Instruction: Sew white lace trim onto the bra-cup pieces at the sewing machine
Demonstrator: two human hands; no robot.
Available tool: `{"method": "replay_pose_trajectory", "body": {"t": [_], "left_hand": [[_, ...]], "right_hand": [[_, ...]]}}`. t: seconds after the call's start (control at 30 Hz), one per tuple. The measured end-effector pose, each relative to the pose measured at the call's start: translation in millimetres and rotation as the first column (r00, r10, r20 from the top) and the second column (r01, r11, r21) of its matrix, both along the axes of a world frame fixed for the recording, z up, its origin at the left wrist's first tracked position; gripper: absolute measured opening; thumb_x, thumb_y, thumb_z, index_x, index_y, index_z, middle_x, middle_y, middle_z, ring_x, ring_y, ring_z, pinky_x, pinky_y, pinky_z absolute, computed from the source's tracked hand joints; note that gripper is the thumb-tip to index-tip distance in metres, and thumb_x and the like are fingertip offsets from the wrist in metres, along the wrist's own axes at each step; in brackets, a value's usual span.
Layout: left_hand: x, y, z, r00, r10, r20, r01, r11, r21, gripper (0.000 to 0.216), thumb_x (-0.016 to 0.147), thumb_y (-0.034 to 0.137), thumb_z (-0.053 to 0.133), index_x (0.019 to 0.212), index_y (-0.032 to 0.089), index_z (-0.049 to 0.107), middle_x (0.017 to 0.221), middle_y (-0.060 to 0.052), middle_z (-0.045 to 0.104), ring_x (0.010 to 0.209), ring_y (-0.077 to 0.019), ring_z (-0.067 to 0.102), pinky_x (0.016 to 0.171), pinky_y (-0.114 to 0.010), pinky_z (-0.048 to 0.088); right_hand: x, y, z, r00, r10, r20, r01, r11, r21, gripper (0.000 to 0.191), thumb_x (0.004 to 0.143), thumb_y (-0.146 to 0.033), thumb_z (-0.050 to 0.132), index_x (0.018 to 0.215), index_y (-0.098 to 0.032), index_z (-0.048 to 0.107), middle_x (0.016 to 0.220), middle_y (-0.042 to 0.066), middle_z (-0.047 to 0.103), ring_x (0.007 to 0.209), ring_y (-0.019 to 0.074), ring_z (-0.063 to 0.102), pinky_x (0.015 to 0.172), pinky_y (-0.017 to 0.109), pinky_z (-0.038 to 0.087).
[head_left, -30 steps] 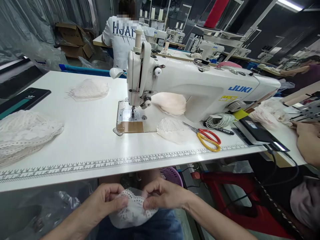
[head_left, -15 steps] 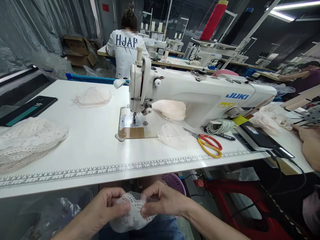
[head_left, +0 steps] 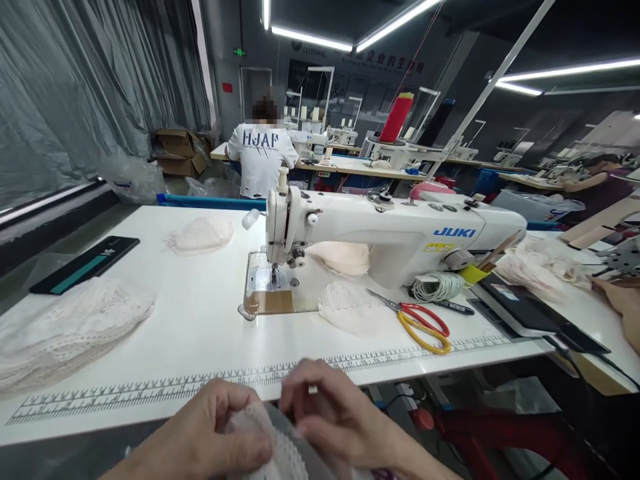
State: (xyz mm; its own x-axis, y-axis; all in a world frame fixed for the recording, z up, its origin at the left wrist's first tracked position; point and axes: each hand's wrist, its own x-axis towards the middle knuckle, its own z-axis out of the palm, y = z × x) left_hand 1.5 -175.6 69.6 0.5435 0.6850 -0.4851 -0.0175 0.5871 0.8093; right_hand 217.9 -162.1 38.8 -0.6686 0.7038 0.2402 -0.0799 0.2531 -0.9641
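Note:
At the front edge of the table, my left hand pinches a piece of white lace fabric between thumb and bent fingers. Scalloped, holed trim runs along the piece, with a sheer layer beside it. My right hand is curled at the sheer side, its thumb and fingertips closed on the fabric; the exact grip is partly hidden. The lower part of the piece drops out of view. Beyond my hands stands a white sewing machine, its presser foot raised over no fabric that I can make out.
Left lies a stack of lace pieces, behind it a dark phone-like box and a small fabric piece. Right of the needle are a sheer piece, scissors and coiled cord. A person sits ahead.
The view has tilted up. Both hands have come up closer to the table edge with the lace fabric, and the right hand has shifted its grip to the sheer side.

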Motion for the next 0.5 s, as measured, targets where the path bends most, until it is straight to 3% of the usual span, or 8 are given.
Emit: {"method": "replay_pose_trajectory", "body": {"t": [0.03,0.07,0.13,0.2,0.37,0.5], "left_hand": [[0,7,1.8,1.000,0.007,-0.020,-0.006,1.000,0.009,0.036,0.055,0.039,0.084,0.070,0.011,0.068,0.061,-0.002,0.063,0.056,-0.0111,0.050,0.054,-0.019,0.035],[0,15,2.1,0.999,0.018,-0.040,-0.017,1.000,0.017,0.035,0.053,0.037,0.085,0.069,0.011,0.067,0.061,-0.001,0.063,0.058,-0.0119,0.051,0.055,-0.019,0.037],[0,31,0.4,0.996,0.029,-0.082,-0.027,0.999,0.028,0.034,0.052,0.036,0.085,0.068,0.012,0.066,0.062,0.000,0.063,0.060,-0.0130,0.053,0.057,-0.019,0.039],[-2,44,-1.1,0.992,0.028,-0.125,-0.024,0.999,0.031,0.032,0.054,0.035,0.083,0.069,0.014,0.066,0.061,0.001,0.063,0.061,-0.0134,0.054,0.056,-0.019,0.039],[-6,60,2.2,0.983,0.012,-0.184,-0.006,0.999,0.035,0.031,0.053,0.031,0.081,0.072,0.012,0.066,0.059,0.001,0.062,0.056,-0.0128,0.051,0.052,-0.020,0.038],[-5,69,2.1,0.982,0.006,-0.188,0.002,0.999,0.042,0.028,0.053,0.029,0.080,0.070,0.012,0.066,0.060,0.000,0.062,0.056,-0.0126,0.050,0.052,-0.020,0.037]], "right_hand": [[-4,4,0.0,0.993,-0.105,0.059,0.089,0.971,0.223,0.028,0.089,-0.028,0.052,0.115,-0.019,0.051,0.097,0.007,0.057,0.081,0.0143,0.053,0.073,0.029,0.045],[-8,8,-1.4,0.976,-0.192,0.103,0.135,0.902,0.409,0.029,0.088,-0.021,0.050,0.117,-0.022,0.050,0.102,0.007,0.055,0.086,0.0149,0.051,0.077,0.029,0.044],[-15,16,-7.5,0.952,-0.286,0.107,0.162,0.772,0.615,0.029,0.084,-0.014,0.047,0.110,-0.025,0.054,0.106,0.004,0.051,0.088,0.0146,0.049,0.077,0.028,0.044],[-20,24,-15.1,0.950,-0.309,0.052,0.195,0.713,0.674,0.026,0.081,-0.010,0.046,0.099,-0.025,0.057,0.105,0.002,0.048,0.083,0.0126,0.048,0.073,0.025,0.044],[-20,39,-23.4,0.957,-0.286,-0.046,0.238,0.684,0.690,0.022,0.080,-0.011,0.048,0.097,-0.023,0.057,0.103,0.003,0.045,0.083,0.0119,0.048,0.071,0.023,0.046],[-15,46,-20.8,0.940,-0.333,0.077,0.180,0.674,0.716,0.023,0.078,-0.008,0.050,0.090,-0.023,0.061,0.102,0.002,0.047,0.081,0.0117,0.049,0.070,0.023,0.045]]}}
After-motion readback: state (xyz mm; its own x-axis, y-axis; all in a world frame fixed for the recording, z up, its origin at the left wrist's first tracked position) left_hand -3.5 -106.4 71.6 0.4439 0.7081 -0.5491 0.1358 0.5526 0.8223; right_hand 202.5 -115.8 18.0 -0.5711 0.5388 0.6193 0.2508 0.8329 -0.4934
